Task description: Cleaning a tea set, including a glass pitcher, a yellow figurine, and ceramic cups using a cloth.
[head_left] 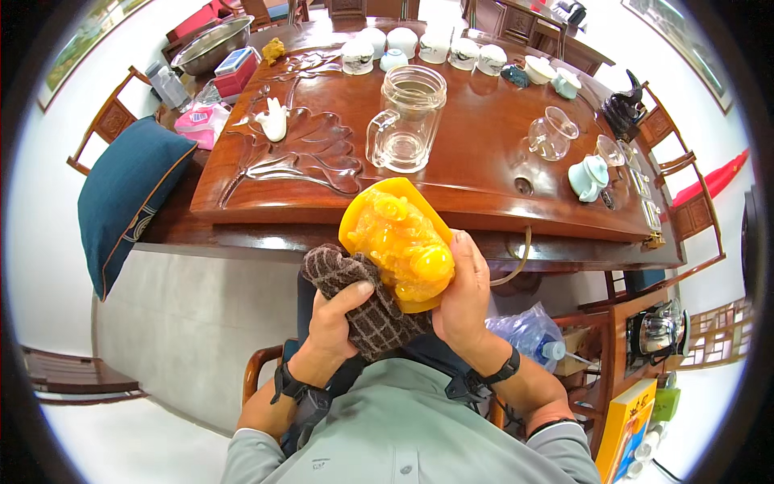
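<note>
A glossy yellow-orange carved figurine (402, 248) is held tilted above my lap, before the near edge of the wooden tea table (290, 216). My right hand (467, 290) grips its lower right side, with the thumb along the edge. My left hand (338, 317) holds a dark brown checked cloth (378, 323), which lies against the carving's lower left side; the fingers under the cloth are hidden. Beyond the carving, a glass mug with a handle (408, 121) stands upright on the table.
White cups (403, 42) line the table's far side. A white hand-shaped ornament (275, 121) stands left. A glass pitcher (551, 136) and pale blue teapot (588, 178) stand right. A blue cushion (130, 199) is at far left, a kettle (659, 333) at right.
</note>
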`<state>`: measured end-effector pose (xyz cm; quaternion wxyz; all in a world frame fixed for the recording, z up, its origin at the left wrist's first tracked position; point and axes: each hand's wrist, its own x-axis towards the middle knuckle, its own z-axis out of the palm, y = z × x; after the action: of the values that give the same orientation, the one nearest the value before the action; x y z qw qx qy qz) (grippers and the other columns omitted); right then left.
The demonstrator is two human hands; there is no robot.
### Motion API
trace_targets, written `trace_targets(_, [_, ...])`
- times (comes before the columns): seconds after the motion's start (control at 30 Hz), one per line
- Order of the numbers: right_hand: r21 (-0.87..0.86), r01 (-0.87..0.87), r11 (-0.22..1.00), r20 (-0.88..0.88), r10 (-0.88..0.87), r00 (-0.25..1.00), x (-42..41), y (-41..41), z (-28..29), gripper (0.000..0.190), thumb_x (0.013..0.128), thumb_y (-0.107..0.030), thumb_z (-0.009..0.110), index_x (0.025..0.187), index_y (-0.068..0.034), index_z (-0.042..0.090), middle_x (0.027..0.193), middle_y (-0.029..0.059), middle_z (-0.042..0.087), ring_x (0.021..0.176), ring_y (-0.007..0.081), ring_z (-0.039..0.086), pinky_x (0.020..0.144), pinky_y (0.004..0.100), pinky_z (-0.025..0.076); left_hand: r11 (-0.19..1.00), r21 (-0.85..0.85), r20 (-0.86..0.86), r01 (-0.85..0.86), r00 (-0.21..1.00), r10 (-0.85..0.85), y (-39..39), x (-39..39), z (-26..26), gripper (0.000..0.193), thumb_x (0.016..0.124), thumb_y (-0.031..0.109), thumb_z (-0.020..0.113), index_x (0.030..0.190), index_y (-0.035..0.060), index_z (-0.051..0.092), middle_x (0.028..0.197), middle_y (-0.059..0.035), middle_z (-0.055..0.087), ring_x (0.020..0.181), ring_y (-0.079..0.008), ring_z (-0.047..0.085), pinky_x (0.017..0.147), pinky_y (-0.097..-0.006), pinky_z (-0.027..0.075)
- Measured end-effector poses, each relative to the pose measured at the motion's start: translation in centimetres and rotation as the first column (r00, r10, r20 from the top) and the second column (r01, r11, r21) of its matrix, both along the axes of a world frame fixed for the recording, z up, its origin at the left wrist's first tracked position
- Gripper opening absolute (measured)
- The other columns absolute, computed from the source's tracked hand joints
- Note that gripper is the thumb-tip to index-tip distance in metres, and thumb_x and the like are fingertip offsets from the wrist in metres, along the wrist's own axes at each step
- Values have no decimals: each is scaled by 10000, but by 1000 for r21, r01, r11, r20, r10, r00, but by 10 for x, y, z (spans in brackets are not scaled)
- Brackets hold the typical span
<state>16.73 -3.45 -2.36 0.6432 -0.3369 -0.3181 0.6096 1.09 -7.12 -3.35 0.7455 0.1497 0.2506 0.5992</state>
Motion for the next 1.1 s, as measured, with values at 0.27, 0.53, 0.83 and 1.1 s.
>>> trace_targets(0.27, [306,-95,947,513,-80,855,11,-11,12,434,1045,-226,368,1373,52,425,1301,135,535,1200,172,510,1041,317,382,999,15,-5,29,1000,-29,6,-14,-8,436,825,36,620,1249,1,527,1155,-138,638,1041,-281,654,931,-438,541])
trace_targets(0.53, [515,-715,473,857,-294,423,48,16,80,636,815,-204,678,1401,-74,467,1500,267,276,1377,442,311,1109,474,324,970,-136,48,201,979,-196,6,-27,-10,512,784,109,618,1268,-29,522,1176,-175,641,1038,-310,657,953,-439,533])
trace_targets(0.83, [52,-884,464,997,-71,22,57,14,118,649,769,-363,781,1341,-189,528,1436,243,360,1281,426,431,980,463,475,952,-204,-170,227,950,-263,4,-26,-17,499,737,94,599,1212,-50,556,1092,-178,662,955,-305,676,891,-421,558])
trace_targets(1.1, [187,-854,486,951,-307,34,65,3,115,622,722,-409,764,1268,-167,589,1337,230,446,1210,390,492,986,489,410,948,-72,-68,309,947,-314,19,-30,-25,465,722,80,590,1164,-62,568,1060,-180,663,931,-313,676,864,-412,566])
